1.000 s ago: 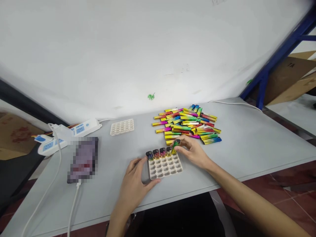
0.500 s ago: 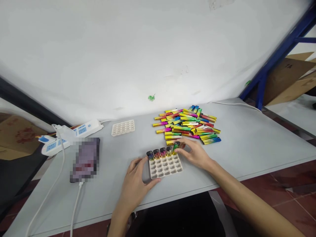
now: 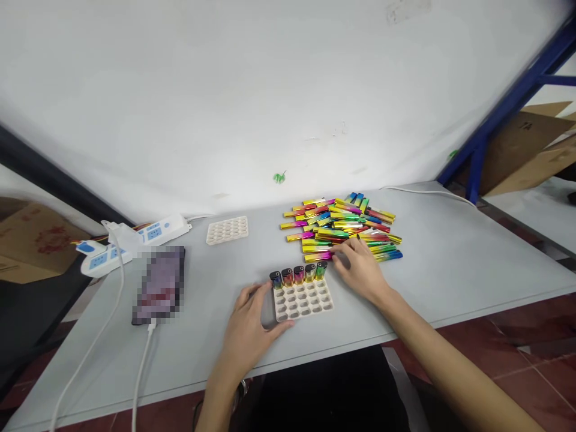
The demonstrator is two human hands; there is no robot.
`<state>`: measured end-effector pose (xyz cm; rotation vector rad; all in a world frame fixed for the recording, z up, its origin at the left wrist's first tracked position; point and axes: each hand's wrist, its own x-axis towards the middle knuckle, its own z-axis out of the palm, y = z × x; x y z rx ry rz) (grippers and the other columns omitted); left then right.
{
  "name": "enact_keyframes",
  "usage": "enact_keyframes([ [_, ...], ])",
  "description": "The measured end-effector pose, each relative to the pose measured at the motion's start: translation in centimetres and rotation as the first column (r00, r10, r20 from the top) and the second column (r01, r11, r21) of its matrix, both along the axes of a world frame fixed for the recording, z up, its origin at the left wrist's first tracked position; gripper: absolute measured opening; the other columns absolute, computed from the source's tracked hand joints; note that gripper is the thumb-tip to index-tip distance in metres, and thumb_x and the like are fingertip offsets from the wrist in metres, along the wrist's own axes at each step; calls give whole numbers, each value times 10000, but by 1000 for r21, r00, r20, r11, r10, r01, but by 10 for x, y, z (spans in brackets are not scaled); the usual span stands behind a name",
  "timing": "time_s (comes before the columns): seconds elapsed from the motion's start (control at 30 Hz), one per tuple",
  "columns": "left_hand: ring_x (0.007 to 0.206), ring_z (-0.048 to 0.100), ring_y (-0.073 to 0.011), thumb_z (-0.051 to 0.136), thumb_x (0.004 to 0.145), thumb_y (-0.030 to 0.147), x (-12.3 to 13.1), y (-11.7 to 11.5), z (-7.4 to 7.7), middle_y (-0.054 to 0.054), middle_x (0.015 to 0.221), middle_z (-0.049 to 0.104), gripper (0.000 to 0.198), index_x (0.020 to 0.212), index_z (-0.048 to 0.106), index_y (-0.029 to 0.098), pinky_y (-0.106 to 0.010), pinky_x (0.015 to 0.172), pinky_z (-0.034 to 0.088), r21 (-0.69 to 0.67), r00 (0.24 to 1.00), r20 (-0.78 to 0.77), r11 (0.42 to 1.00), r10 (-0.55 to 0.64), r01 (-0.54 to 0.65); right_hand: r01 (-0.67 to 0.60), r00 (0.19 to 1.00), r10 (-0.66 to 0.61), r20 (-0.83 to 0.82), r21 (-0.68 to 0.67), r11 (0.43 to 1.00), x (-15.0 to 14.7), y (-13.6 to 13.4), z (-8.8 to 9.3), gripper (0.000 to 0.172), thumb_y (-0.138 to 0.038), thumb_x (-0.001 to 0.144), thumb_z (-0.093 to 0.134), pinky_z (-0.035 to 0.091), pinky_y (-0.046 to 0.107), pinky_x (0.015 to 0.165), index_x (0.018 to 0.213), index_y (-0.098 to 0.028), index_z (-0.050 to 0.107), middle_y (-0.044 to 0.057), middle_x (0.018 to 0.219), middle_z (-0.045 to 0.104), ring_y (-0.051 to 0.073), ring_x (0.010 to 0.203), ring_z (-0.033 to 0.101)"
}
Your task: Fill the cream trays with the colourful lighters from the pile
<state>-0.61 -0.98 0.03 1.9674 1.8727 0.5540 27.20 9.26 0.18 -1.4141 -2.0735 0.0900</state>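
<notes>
My left hand (image 3: 249, 324) grips a small off-white holder tray (image 3: 306, 297) by its left side, index finger at the back corner and thumb along the front edge. Across the tray's back row stand several shiny lighters with black tops, among them a blue one (image 3: 276, 280) at the left end and a green one (image 3: 320, 270) at the right. Beyond the tray, my right hand (image 3: 357, 267) is at the near edge of a pile of metallic, multicoloured lighters (image 3: 342, 225). Its thumb and fingers close on the right end of a pink-and-yellow lighter (image 3: 317, 257), partly hidden by them.
A second off-white tray (image 3: 227, 230) lies back left. Farther left are a white power strip (image 3: 155, 234) with plugs and a blurred phone (image 3: 159, 285) on a white cable (image 3: 143, 360). A wall closes off the back; a blue metal frame (image 3: 477, 168) stands right.
My right hand has let go of the green lighter, now standing in the tray's back row, and moved back to the pile. My left hand stays on the tray.
</notes>
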Motion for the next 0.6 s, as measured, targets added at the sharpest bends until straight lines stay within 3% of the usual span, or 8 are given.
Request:
enact_keyframes([
  [0.1, 1293, 474, -313, 675, 765, 604, 0, 0, 1, -97, 1373, 495, 778, 1412, 430, 247, -461, 1063, 431, -6, 1000, -2, 1000, -1, 1, 18, 994, -16, 112, -12, 1000, 0, -1, -3, 201, -303, 894, 572, 472, 422, 826, 1031, -187, 661, 104, 978, 604, 279, 929, 551],
  [0.2, 1281, 484, -309, 680, 766, 594, 1, 0, 1, -97, 1364, 500, 771, 1409, 436, 248, -458, 1066, 430, -1, 1000, -2, 1000, -4, 4, 24, 995, -20, 102, -39, 999, 0, -3, -2, 166, -319, 883, 585, 467, 434, 834, 972, -193, 646, 102, 975, 605, 284, 935, 549],
  [0.27, 1281, 481, -314, 683, 763, 595, 1, 1, 2, -98, 1354, 510, 767, 1403, 446, 244, -462, 1067, 428, 5, 1000, -4, 1000, -5, 5, -7, 1000, 7, -5, -73, 997, 2, -2, -1, 150, -339, 876, 596, 464, 436, 853, 946, -209, 624, 91, 989, 616, 280, 955, 555],
  [0.33, 1281, 475, -318, 683, 765, 592, 1, 1, 2, -100, 1342, 521, 761, 1397, 451, 238, -471, 1067, 427, 13, 1000, -7, 1000, -10, 10, -55, 977, 28, -211, -120, 991, 4, -2, 1, 153, -368, 879, 598, 461, 428, 887, 925, -223, 584, 78, 1028, 637, 262, 988, 575],
  [0.43, 1266, 487, -316, 687, 771, 572, 2, 1, 2, -97, 1338, 522, 744, 1395, 451, 243, -480, 1062, 429, 25, 1000, 0, 1000, -12, 12, -170, 815, 1, -579, -238, 956, 5, -2, 4, 207, -432, 921, 546, 487, 378, 837, 929, -239, 470, 49, 965, 674, 212, 918, 630],
  [0.5, 1260, 492, -312, 686, 775, 567, 2, 1, 2, -95, 1340, 519, 738, 1397, 446, 250, -478, 1058, 432, 32, 1000, 10, 999, -13, 12, -271, 670, -49, -741, -305, 913, 3, -4, 8, 253, -475, 939, 514, 494, 311, 679, 958, -257, 389, -11, 788, 647, 168, 712, 627],
  [0.6, 1269, 484, -312, 682, 780, 569, 2, 1, 2, -93, 1343, 523, 737, 1401, 442, 255, -477, 1058, 432, 41, 1000, 18, 999, -21, 20, -356, 555, -123, -823, -368, 859, 0, -6, 12, 313, -532, 921, 531, 329, 224, 445, 966, -268, 369, -100, 598, 463, 99, 432, 406],
])
